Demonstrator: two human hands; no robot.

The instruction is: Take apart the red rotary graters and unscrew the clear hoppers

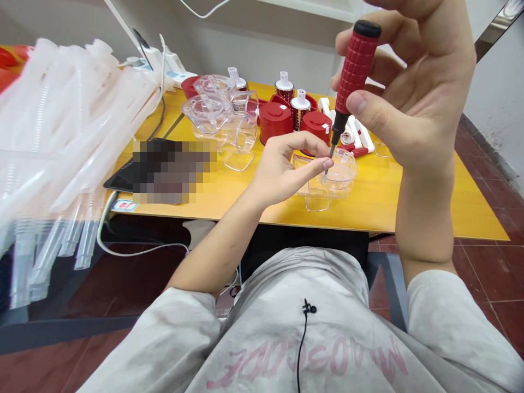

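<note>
My right hand (pixel 405 82) is raised and grips a screwdriver with a ribbed red handle (pixel 355 68) between thumb and fingers. The screwdriver's thin metal shaft (pixel 330 154) points down into a transparent plastic housing (pixel 335 177) on the yellow table (pixel 380 210). My left hand (pixel 286 164) reaches over that housing, and its fingertips pinch the housing's near edge. The shaft's tip sits behind the plastic and my fingers, so its contact point is hard to see.
Red cylindrical caps (pixel 275 121), white-topped red canisters (pixel 300 107), and more transparent housings (pixel 216 112) stand behind my hands. Small white and red parts (pixel 352 134) lie to the right. A large bundle of transparent plastic tubes (pixel 77 125) blurs the left foreground. A pixelated patch (pixel 174 170) covers a dark object.
</note>
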